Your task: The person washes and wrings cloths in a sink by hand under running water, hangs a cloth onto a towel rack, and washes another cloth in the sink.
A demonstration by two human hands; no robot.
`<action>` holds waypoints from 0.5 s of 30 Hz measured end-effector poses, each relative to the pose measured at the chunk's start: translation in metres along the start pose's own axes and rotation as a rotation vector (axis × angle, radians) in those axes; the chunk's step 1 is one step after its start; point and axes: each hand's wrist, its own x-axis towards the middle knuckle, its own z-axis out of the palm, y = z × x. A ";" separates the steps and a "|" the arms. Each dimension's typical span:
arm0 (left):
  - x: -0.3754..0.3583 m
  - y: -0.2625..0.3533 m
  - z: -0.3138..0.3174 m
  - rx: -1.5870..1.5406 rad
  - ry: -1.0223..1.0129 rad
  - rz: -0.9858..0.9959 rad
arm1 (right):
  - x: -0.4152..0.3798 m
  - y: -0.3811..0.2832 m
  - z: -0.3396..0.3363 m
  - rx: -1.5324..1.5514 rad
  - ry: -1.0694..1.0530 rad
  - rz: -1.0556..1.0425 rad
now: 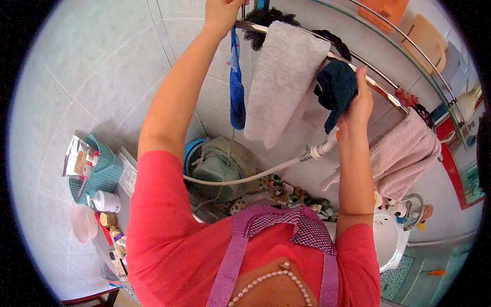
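Note:
At the top edge, my left hand (222,16) is raised to the left end of the metal towel rail (381,88). Its fingers look closed, but the frame edge cuts them off and hides what they grip. A narrow blue cloth (237,94) hangs just below it. My right hand (359,105) is closed on a dark teal cloth (337,87) at the front of the rail, thumb pointing up. Between my hands a grey towel (286,71) drapes over the rail. Black mesh puffs (268,23) hang behind it.
A glass shelf (409,51) with a metal guard runs above the rail. A pink towel (404,153) hangs at right, over a white sink (388,240). Below are a white hose (245,179) and a blue bucket (193,149). A teal basket (105,171) stands at left with several bottles.

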 end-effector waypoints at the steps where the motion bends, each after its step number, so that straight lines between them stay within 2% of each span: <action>1: 0.000 -0.004 -0.005 0.009 -0.039 0.006 | 0.001 0.000 0.000 -0.004 0.006 -0.001; 4: -0.004 -0.007 -0.026 0.018 -0.266 -0.113 | 0.000 0.002 -0.001 -0.007 0.003 -0.008; 7: -0.021 0.006 -0.038 -0.034 -0.477 -0.017 | 0.001 0.002 0.001 0.004 0.001 -0.020; 10: -0.025 0.014 -0.048 0.154 -0.684 -0.028 | 0.000 0.002 0.005 0.024 0.017 -0.065; 13: -0.027 0.017 -0.032 0.352 -0.589 0.077 | 0.000 0.004 0.006 0.031 0.012 -0.088; 14: -0.026 0.011 -0.028 0.245 -0.501 0.088 | 0.001 0.004 0.006 0.031 0.007 -0.092; 15: -0.026 0.011 -0.027 0.209 -0.503 0.038 | 0.001 0.004 0.005 0.018 0.016 -0.088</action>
